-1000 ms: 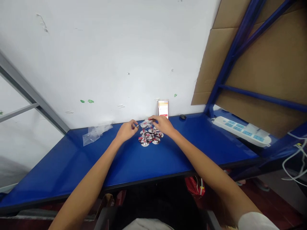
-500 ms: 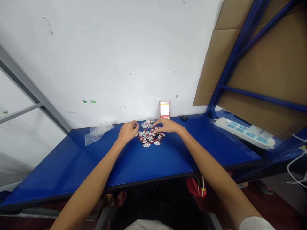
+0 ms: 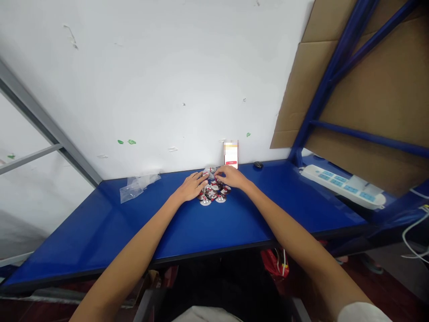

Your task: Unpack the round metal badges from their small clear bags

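A pile of silver finger cymbals (image 3: 212, 193) with red loops lies near the back middle of the blue table (image 3: 214, 228). My left hand (image 3: 192, 185) rests at the pile's left side, fingers stretched out and apart over the discs, touching some of them. From the right, my right hand (image 3: 232, 175) reaches over the back of the pile with thumb and fingertips pressed together at a red loop; what they pinch is hidden. Behind the fingers lies a cymbal in clear plastic (image 3: 212, 170).
Clear plastic bags (image 3: 139, 184) lie at the back left. A phone (image 3: 231, 154) with a lit screen leans on the white wall behind the pile. To the right are a small black object (image 3: 258, 164) and a white power strip (image 3: 343, 185) beside a blue frame.
My left hand has moved right onto the pile, and its curled fingers have stretched out. My right hand has stayed nearly in place, its fingertips closing at the discs.
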The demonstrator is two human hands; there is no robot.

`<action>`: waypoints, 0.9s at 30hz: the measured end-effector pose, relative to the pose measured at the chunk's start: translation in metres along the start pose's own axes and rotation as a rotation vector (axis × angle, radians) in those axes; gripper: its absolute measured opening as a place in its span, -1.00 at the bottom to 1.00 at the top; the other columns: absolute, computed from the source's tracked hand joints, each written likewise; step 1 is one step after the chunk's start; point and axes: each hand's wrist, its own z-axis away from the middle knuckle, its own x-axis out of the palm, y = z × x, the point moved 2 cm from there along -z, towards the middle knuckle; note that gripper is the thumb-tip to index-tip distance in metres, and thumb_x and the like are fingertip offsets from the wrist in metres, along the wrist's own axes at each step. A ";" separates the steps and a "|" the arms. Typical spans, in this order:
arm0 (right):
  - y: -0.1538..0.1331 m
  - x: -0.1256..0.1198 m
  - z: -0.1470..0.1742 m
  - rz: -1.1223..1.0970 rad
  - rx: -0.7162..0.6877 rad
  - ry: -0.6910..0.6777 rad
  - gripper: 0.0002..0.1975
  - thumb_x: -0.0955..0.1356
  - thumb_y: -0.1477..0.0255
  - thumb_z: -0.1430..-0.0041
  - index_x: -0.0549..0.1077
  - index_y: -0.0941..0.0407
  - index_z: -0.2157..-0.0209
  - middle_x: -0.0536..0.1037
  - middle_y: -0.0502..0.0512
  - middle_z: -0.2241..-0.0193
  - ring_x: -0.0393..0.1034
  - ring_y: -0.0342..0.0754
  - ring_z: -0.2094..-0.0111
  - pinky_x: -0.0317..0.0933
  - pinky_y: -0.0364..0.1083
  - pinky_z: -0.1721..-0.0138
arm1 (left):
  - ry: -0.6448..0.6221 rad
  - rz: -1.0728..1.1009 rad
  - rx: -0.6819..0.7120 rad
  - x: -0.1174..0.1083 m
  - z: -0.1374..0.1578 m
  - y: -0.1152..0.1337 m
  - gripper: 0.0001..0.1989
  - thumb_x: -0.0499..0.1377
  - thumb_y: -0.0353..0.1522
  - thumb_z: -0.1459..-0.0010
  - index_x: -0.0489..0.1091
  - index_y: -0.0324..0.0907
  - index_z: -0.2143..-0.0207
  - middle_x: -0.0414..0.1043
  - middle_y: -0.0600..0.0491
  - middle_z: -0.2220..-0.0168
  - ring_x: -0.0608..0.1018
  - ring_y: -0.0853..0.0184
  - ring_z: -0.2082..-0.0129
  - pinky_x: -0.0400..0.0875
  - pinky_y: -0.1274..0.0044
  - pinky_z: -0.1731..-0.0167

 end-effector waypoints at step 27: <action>-0.038 0.016 -0.003 -0.478 0.147 0.212 -0.50 0.50 0.15 -0.26 0.48 0.07 -0.13 0.66 0.17 0.03 0.60 0.02 0.12 0.46 0.00 0.04 | 0.318 1.093 -0.195 -0.039 0.009 0.032 -0.49 0.37 -0.05 -0.18 0.58 -0.21 -0.02 0.64 -0.12 0.03 0.68 0.17 0.24 0.60 0.41 0.26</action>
